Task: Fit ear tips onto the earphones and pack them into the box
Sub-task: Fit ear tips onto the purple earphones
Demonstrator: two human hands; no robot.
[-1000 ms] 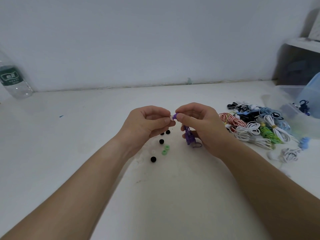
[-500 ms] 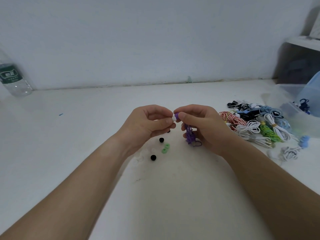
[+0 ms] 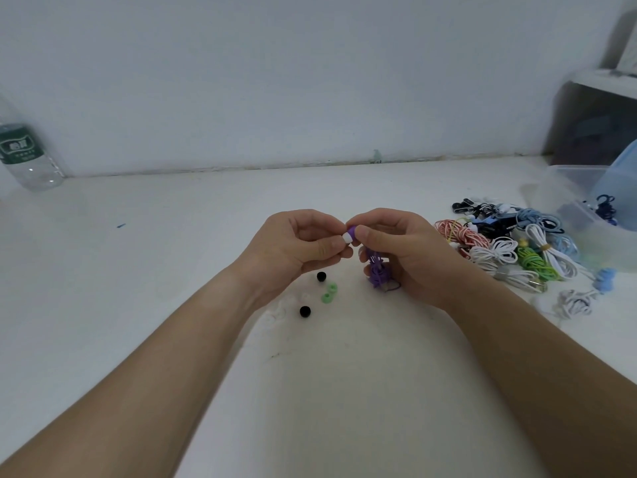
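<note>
left hand (image 3: 303, 250) pinches white ear tip (image 3: 347, 238), right hand (image 3: 403, 257) grips purple earphone (image 3: 352, 232), raised over the table (image 3: 344, 391); tip now sits further on than a second ago, likely nearly seated.

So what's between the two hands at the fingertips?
Head view: a white ear tip against the purple earbud, pinched by left hand and right hand.

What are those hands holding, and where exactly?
Right hand pinches the purple earphone by its bud; left hand pinches the white ear tip against it.
</note>
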